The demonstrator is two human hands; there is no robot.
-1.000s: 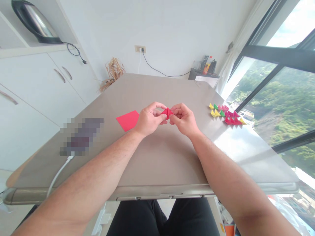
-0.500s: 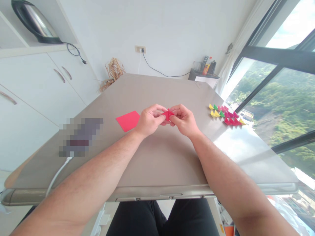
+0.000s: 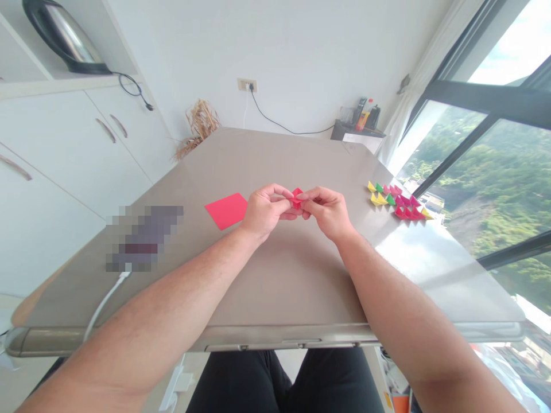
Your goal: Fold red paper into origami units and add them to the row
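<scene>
Between my two hands is a small folded red paper (image 3: 297, 195), held above the middle of the table. My left hand (image 3: 267, 207) pinches its left side between thumb and fingers. On the other side my right hand (image 3: 328, 209) grips it the same way, and the fingers of both hands hide much of it. A flat sheet of red paper (image 3: 224, 211) lies on the table just left of my left hand, its right corner close to that hand. Several small folded paper boats (image 3: 407, 213) in yellow, green and pink stand in rows at the right.
The grey-brown table (image 3: 275, 287) stretches from my lap towards the white wall. At the left lies a blurred dark device (image 3: 146, 238) with a white cable (image 3: 103, 301) plugged in. A small dark stand with bottles (image 3: 364, 117) is beyond the far right corner, and windows line the right side.
The folded red paper has changed from a rounded, flattish shape to a pointed diamond shape with its top showing. My right hand has turned slightly and its fingers have shifted along the paper.
</scene>
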